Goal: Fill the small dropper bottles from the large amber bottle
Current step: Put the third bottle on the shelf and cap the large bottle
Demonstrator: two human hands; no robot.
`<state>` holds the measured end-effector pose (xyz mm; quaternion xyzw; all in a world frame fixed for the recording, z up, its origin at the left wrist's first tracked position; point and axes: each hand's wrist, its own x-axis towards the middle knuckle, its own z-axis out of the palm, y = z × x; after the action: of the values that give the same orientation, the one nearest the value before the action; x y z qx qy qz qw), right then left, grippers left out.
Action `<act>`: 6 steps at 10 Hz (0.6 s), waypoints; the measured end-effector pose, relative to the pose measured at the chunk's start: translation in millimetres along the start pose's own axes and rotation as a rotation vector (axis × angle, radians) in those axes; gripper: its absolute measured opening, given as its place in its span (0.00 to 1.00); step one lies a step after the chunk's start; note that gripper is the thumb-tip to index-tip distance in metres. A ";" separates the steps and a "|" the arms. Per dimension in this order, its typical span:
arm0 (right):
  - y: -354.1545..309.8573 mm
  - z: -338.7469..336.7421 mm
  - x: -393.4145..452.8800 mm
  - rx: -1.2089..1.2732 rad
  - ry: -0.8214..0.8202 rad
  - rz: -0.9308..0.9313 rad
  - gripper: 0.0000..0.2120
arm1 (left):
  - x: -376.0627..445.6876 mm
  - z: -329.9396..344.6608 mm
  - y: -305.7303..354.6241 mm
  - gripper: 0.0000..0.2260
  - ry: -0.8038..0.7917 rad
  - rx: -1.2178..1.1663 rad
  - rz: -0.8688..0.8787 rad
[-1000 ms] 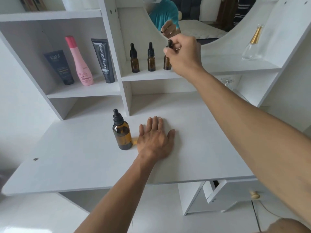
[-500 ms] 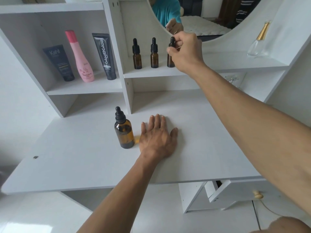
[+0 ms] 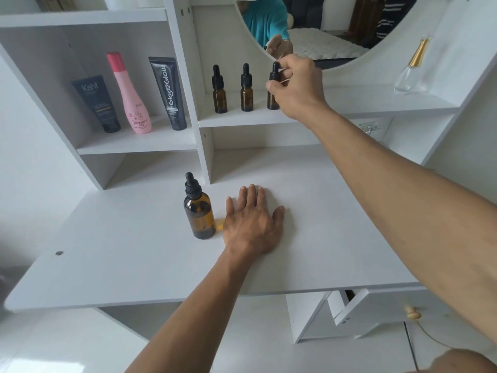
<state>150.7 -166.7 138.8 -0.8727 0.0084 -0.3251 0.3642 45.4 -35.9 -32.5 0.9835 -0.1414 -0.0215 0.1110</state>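
From the head view, three small dropper bottles stand in a row on the middle shelf [image 3: 363,109] under the mirror: the left small bottle [image 3: 220,90], the middle small bottle [image 3: 246,88] and the right small bottle [image 3: 273,90]. The right hand [image 3: 295,84] reaches up to the last of these, its fingers [image 3: 285,74] curled round the black dropper cap and neck, pinching it; the bottle's base seems to sit on the shelf, though the hand hides part of it. The large amber bottle [image 3: 199,208] stands upright and capped on the counter [image 3: 107,265], just beside the left hand [image 3: 252,224], which lies flat, palm down, fingers straight and together, holding nothing. A dark tube [image 3: 96,103], a pink bottle [image 3: 131,95] and a grey tube [image 3: 168,92] stand on the lower shelf to the left, and a clear perfume bottle [image 3: 411,68] sits far right.

The step in hand looks like fetching the first small bottle. No filling has begun: every cap appears on. The next move likely calls for lifting that bottle clear of its neighbour, setting it on the counter near the large one, then unscrewing both droppers.
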 end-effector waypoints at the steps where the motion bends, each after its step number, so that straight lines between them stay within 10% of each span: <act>1: 1.6 -1.7 -1.3 0.032 -0.020 0.020 0.23 | 0.2 0.1 0.0 0.33 0.001 -0.005 0.000; 6: 6.9 -19.6 -103.8 0.173 0.072 -0.052 0.15 | -2.4 0.2 -4.1 0.32 0.034 -0.038 0.047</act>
<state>59.2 -158.0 86.3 -0.8256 -0.0292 -0.3651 0.4293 44.2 -31.4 -33.6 0.9778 -0.1621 -0.0047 0.1326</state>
